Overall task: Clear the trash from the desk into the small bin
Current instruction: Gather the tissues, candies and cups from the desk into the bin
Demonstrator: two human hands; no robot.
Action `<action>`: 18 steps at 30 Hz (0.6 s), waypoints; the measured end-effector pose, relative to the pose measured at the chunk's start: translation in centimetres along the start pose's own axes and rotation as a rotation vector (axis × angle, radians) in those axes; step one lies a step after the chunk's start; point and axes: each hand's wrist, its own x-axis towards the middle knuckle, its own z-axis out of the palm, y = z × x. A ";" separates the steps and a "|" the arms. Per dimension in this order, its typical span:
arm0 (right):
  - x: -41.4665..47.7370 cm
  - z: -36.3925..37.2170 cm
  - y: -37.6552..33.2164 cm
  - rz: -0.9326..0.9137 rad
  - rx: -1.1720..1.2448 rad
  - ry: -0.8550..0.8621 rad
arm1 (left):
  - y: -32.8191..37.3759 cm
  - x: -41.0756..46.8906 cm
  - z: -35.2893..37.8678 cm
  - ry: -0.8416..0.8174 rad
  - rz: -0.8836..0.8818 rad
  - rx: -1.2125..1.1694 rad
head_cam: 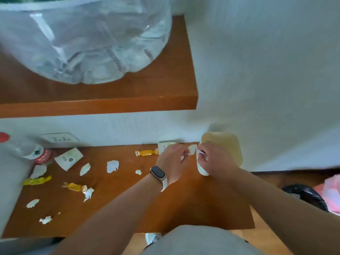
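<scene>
Head view, centre right of frame: left hand (pixel 173 162) pinches a paper scrap (pixel 192 149), right hand (pixel 215 161) grips a white cup (pixel 202 170), both just before the beige small bin (pixel 224 146) at the right rear of the desk (pixel 193 205). Outstanding, left half of frame: candy wrappers (pixel 73 186), torn scraps (pixel 112 166), flattened cup (pixel 68 158), bottle (pixel 27 148); clearing judged barely begun. The bottle's red label (pixel 44 156) and cup print are unreadable

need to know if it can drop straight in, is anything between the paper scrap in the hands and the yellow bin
Only the right hand and the white cup it holds sit between the paper scrap, pinched by the left hand, and the yellow bin; nothing else visible.
</scene>
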 end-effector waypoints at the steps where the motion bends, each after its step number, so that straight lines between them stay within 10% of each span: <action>1: -0.1 -0.4 0.6 0.022 0.023 -0.012 | 0.5 0.3 0.2 -0.013 -0.009 -0.018; 18: -0.6 -3.7 9.7 -0.188 -0.102 -0.091 | 5.4 2.4 5.5 -0.117 -0.052 0.191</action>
